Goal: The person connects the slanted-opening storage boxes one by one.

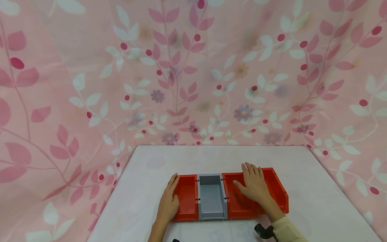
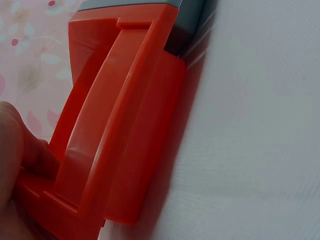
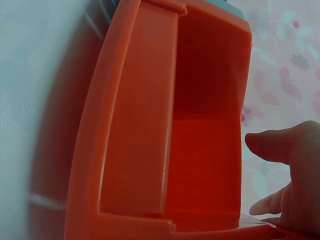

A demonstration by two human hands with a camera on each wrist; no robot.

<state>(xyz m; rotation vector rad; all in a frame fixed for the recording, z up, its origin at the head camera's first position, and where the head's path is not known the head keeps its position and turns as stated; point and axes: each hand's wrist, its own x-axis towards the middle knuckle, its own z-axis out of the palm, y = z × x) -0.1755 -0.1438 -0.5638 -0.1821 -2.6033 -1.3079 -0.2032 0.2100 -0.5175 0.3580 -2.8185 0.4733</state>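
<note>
In the head view, a row of open plastic bins sits on the table: a left red bin (image 1: 186,198), a grey bin (image 1: 211,198), a middle red bin (image 1: 237,195) and a right red bin (image 1: 276,191). My left hand (image 1: 168,203) holds the left red bin's outer side wall; in the left wrist view its thumb (image 2: 40,157) reaches over the rim to the inside. My right hand (image 1: 255,185) lies over the side between the middle and right red bins, fingers extended and thumb spread. In the right wrist view, its thumb (image 3: 270,144) is apart from the bin wall.
A white-covered table (image 1: 145,164) carries the bins near its front edge. Pink floral cloth (image 1: 193,84) hangs behind and beside it. A black device (image 1: 264,231) sits at the right wrist, by the sleeve (image 1: 285,230).
</note>
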